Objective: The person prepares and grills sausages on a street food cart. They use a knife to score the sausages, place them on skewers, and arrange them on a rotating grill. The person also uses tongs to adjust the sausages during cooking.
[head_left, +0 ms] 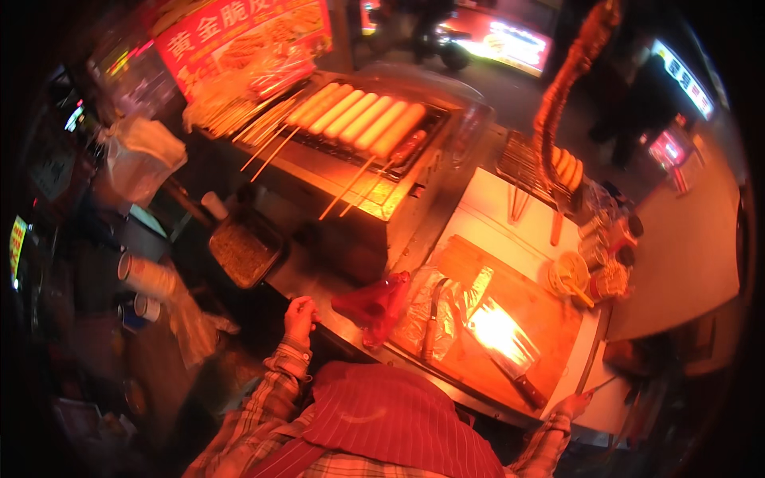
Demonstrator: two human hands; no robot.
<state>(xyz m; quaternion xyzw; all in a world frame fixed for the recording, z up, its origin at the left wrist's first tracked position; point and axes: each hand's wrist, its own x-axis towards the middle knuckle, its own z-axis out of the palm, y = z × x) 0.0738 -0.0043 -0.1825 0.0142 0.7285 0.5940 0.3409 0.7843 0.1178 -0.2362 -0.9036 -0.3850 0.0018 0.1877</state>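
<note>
My left hand (301, 320) is raised by the counter's front edge, left of a crumpled red plastic bag (373, 307). Its fingers are curled closed; whatever they hold, if anything, is hidden. My right hand (572, 405) is low at the counter's near right corner, beside the wooden cutting board (550, 307); its fingers are too blurred to read. On the board lie a cleaver (504, 334) with a glaring blade and dark handle, a narrow wooden-handled tool (433, 323), and clear plastic bags (416, 309). Neither hand touches these.
A grill (390, 199) carries several pale skewered sausages (356, 115), with bare sticks (267, 119) beside it. A dark tray (245, 248) sits left. Jars (623, 231) and a tub with a spoon (569, 275) line the right. A browned, twisted hanging piece (554, 103) dangles over a rack (518, 163).
</note>
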